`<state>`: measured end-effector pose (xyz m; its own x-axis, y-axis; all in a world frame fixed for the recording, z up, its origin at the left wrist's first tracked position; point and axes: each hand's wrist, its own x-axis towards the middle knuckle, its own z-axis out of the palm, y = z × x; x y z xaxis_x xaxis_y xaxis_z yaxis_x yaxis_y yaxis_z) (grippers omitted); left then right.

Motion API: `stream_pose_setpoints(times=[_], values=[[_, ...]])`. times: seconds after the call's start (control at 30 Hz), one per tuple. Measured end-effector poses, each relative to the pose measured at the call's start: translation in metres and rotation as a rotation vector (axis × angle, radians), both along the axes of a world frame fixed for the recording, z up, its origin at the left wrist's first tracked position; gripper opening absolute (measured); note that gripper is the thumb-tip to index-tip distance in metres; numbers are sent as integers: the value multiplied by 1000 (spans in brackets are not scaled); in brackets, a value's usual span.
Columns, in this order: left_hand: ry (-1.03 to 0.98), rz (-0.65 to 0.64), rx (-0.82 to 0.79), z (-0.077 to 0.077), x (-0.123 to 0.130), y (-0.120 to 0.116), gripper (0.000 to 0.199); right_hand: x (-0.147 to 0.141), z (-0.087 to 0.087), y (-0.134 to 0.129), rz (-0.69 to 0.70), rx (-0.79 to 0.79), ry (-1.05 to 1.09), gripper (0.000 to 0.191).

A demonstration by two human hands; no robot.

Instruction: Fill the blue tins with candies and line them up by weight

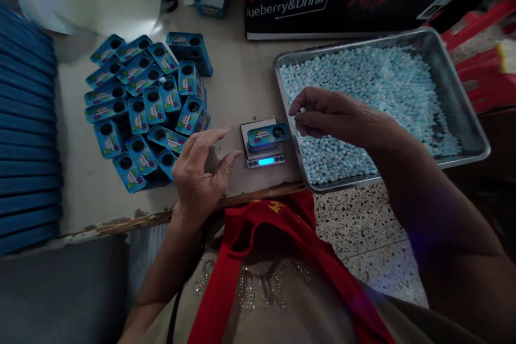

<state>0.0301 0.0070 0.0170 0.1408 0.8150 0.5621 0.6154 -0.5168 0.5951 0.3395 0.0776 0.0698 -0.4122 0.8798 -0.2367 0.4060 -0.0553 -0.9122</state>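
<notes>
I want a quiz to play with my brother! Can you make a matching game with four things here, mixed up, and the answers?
Things:
1. large silver metal tray
2. small rectangular digital scale
3. big black cardboard box with white lettering
4. bare right hand

Places and states:
A. at the top of the picture, beyond the tray
B. over the tray's left side
C. holding lots of small pale-blue pieces
D. display lit, one small blue printed box on top

Right pairs: 1-C, 2-D, 3-A, 4-B.
</notes>
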Motion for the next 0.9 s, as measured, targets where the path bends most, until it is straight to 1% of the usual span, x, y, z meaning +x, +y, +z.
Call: stream_pose_setpoints(times=[0.2,0.33,0.43,0.53,0.6,0.7,0.8,0.9], values=[[27,16,-30,-7,-10,-1,32,-11,7,0,23,-20,-12,21],[12,13,-55,-11,-11,-2,34,-9,10,-3,32,-10,-64,22],[-8,-19,-78,-12,-8,-2,33,-6,10,-7,35,20,-104,25],[-18,-52,-57,-14,-6,-1,31,-5,10,-9,29,56,-125,31],[-9,-53,-40,-15,-4,0,31,-4,11,-10,24,62,-129,32],[11,-48,-52,-17,-2,2,34,-2,16,-10,-14,28,-101,28],[-10,-90,-58,-22,-1,4,37,3,21,-11,-83,-26,-72,26],[-14,-123,-78,-29,2,5,43,12,22,-13,-138,-47,-37,23]])
